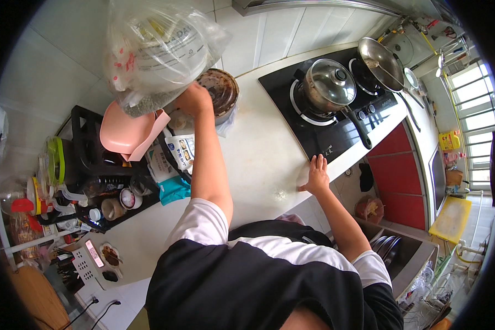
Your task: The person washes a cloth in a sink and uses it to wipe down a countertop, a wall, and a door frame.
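Observation:
My left hand [196,99] reaches to the back of the white countertop [255,169], beside a round pot with a stained brown lid [219,91]. A clear plastic bag [165,62] with printing on it hangs over the fingers and hides them, so what they hold cannot be made out. Just left of that hand is a pink plastic container [126,128]. My right hand [317,175] rests palm down on the counter's front edge, fingertips by the corner of the black gas cooktop [278,86]. Nothing is in it.
A lidded saucepan [328,88] stands on the near burner, its black handle [359,130] pointing towards the front edge. Behind it sits a wok [381,66]. A black rack [93,165] holds jars and bottles at left. Below the counter, a drawer [412,264] containing plates stands pulled out.

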